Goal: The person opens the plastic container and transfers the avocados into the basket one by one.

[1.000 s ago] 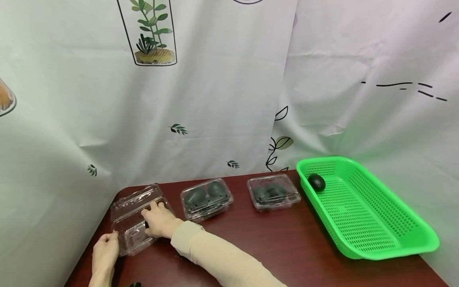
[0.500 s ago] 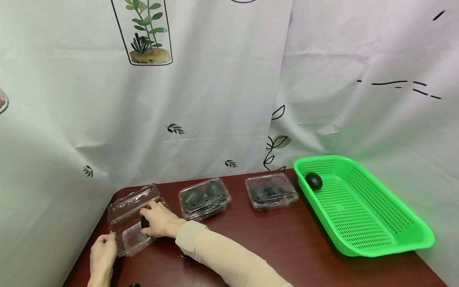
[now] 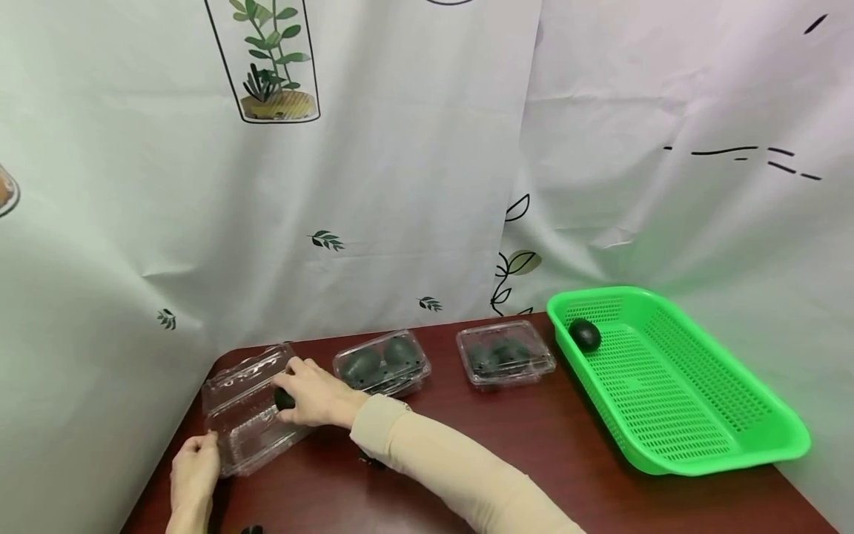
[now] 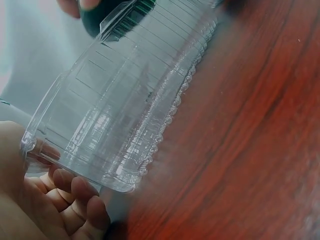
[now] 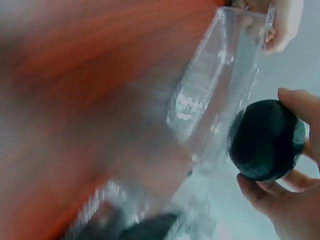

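Observation:
An open clear plastic clamshell box [image 3: 256,437] lies at the table's left end, its lid [image 3: 247,374] folded back. My left hand [image 3: 196,471] pinches the box's near left rim; in the left wrist view the curled fingers [image 4: 82,192] show at its corner. My right hand [image 3: 316,393] grips a dark green avocado [image 5: 267,140] between thumb and fingers, over the right part of the box. No other avocado shows inside this box.
Two closed clamshell boxes, the middle box [image 3: 383,363] and the right box [image 3: 505,354], hold dark avocados. A green plastic basket [image 3: 767,415] on the right contains one avocado [image 3: 585,336]. A printed cloth [image 3: 400,185] hangs behind the table.
My right hand has risen with the avocado from low in the box and shifted right. My left hand keeps its hold on the rim. The view has turned slightly.

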`<action>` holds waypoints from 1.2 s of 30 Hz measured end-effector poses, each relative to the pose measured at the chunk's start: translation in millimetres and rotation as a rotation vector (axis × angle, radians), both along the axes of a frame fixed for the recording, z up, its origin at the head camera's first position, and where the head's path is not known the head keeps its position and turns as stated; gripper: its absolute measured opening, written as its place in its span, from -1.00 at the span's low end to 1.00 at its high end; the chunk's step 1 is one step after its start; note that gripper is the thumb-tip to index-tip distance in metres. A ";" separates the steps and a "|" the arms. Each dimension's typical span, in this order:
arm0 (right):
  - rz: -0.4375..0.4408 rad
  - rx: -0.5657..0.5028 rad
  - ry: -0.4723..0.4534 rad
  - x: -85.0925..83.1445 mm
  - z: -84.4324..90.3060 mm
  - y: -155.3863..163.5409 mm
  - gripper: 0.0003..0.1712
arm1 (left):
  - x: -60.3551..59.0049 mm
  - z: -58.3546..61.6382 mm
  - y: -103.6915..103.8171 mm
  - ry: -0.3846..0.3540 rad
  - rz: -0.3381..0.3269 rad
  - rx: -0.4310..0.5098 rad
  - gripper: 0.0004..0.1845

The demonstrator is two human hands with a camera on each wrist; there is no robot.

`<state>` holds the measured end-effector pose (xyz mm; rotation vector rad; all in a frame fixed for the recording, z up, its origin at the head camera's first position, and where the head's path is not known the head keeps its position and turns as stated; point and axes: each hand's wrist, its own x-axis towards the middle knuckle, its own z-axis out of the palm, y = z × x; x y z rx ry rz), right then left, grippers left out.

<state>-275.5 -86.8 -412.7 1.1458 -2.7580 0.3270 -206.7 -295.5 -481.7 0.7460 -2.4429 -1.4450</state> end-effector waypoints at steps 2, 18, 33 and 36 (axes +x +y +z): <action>0.027 0.025 0.004 -2.1 5.6 7.4 -0.40 | 0.2 0.4 -2.1 -0.002 0.011 -0.009 -0.50; 0.213 0.086 0.186 -28.3 60.0 145.1 -0.44 | 0.2 0.0 -5.7 -0.011 0.015 -0.010 -0.50; -0.023 0.016 0.193 -61.5 69.5 286.4 -0.48 | -2.3 -2.9 -1.7 -0.009 0.022 -0.009 -0.52; -0.049 0.012 0.191 -62.9 65.9 308.9 -0.48 | -3.2 -1.5 -2.1 -0.010 0.019 -0.005 -0.50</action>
